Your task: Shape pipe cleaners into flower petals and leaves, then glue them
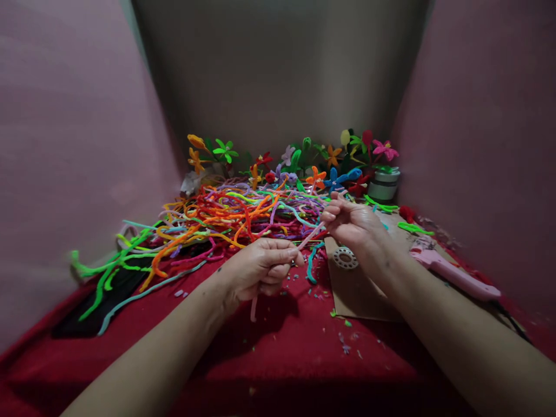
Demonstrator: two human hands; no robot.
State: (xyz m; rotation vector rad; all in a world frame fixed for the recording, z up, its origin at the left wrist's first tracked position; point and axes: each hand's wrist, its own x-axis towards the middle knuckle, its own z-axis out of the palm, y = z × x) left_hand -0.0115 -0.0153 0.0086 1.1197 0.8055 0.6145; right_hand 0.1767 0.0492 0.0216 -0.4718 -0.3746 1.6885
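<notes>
Your left hand (270, 266) and right hand (354, 225) both pinch one fuzzy pale-pink stem (311, 236); a round white perforated disc (345, 253) lies just below your right hand.

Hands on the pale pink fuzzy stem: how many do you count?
2: the left hand holds the pale pink stem nearer the camera; the right hand pinches it farther away. No others show.

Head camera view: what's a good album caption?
Left hand and right hand hold a pale pink pipe cleaner over red cloth, before a heap of colourful strands and fuzzy flowers.
</notes>
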